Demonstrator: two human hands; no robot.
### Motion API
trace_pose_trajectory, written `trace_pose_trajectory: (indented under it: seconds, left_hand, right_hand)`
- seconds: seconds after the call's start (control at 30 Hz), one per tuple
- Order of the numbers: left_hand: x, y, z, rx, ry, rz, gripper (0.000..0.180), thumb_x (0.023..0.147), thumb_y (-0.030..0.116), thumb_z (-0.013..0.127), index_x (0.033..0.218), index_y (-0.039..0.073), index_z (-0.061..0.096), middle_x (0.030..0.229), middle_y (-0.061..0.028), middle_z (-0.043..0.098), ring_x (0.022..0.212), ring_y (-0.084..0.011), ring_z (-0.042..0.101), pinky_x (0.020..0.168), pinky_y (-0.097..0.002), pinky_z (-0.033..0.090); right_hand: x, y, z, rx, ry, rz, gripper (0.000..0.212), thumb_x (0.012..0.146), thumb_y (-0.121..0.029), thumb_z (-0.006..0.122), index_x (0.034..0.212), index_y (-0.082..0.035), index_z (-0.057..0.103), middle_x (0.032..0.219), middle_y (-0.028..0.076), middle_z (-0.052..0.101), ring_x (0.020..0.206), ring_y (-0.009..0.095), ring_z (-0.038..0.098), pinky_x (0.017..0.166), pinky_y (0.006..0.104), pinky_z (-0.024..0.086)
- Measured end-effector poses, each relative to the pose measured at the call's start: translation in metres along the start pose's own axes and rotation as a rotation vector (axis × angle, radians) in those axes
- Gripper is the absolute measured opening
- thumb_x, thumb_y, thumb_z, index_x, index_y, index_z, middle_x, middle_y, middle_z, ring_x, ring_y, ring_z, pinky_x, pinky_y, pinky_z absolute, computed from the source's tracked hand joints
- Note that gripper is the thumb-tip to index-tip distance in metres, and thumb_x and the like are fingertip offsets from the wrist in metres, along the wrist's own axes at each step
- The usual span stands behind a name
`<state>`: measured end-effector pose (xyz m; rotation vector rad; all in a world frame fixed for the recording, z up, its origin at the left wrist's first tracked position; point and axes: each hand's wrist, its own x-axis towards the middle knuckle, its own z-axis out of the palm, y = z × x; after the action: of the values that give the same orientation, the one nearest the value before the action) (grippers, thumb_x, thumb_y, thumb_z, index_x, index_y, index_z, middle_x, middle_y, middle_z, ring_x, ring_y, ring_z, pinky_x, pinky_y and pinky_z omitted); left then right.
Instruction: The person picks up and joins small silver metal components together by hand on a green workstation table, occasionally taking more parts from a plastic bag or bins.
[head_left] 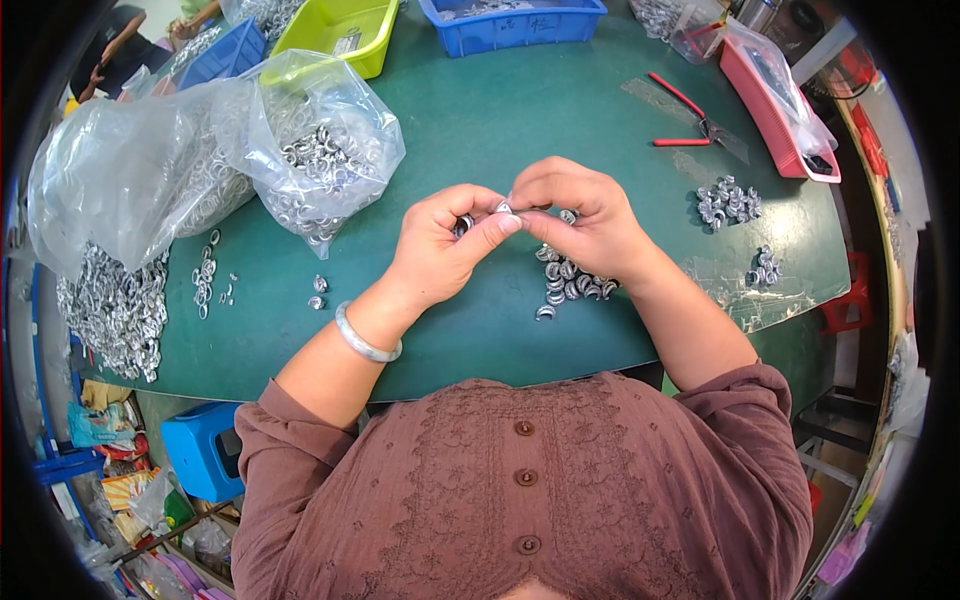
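Observation:
Both hands meet above the green table [500, 120]. My left hand [445, 245] pinches a small silver metal ring [503, 208] between thumb and forefinger, with another ring [464, 224] tucked in its fingers. My right hand [580, 215] closes on the same small ring from the other side. Just under my right hand lies a loose pile of silver rings [572, 282]. A silver bangle [365, 340] sits on my left wrist.
A clear plastic bag of rings [320, 160] lies to the left, with a heap of rings [115, 310] at the table's left edge. Small ring piles [728, 202] sit right. Red pliers [685, 125], a pink tray [775, 120], blue bin [515, 25] and green bin [340, 35] stand at the back.

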<state>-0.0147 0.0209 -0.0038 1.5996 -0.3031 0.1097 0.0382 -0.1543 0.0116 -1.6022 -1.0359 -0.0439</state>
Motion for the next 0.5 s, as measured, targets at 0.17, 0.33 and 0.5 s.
trace_pose_trajectory:
  seconds: [0.17,0.33,0.5]
  left_hand:
    - [0.0,-0.009,-0.003,0.028,-0.012,0.055,0.014,0.08,0.005,0.063,0.094,0.002,0.059,0.077,0.0043,0.054,0.066,-0.0026,0.045,0.06,-0.0163,0.037]
    - [0.002,0.001,-0.004,-0.193,-0.017,-0.179,0.016,0.082,0.008,0.059,0.098,0.003,0.056,0.076,0.0027,0.052,0.064,-0.0044,0.046,0.055,-0.0179,0.037]
    - [0.004,-0.001,-0.006,-0.713,-0.015,-0.434,0.019,0.083,0.01,0.052,0.101,0.004,0.052,0.083,-0.0052,0.054,0.065,-0.0099,0.049,0.05,-0.0195,0.039]
  right_hand:
    - [0.002,0.0,-0.007,0.049,0.032,0.125,0.013,0.075,0.0,0.061,0.087,-0.003,0.063,0.081,0.003,0.058,0.071,0.012,0.054,0.062,0.024,0.043]
    - [0.006,0.008,-0.035,-0.345,0.013,0.36,0.013,0.077,-0.003,0.055,0.088,-0.001,0.062,0.082,0.009,0.058,0.069,0.019,0.056,0.064,0.028,0.045]
    - [0.002,0.013,-0.05,-0.542,-0.237,0.425,0.015,0.074,-0.003,0.058,0.088,0.0,0.062,0.086,0.013,0.058,0.076,0.028,0.056,0.068,0.0335,0.045]
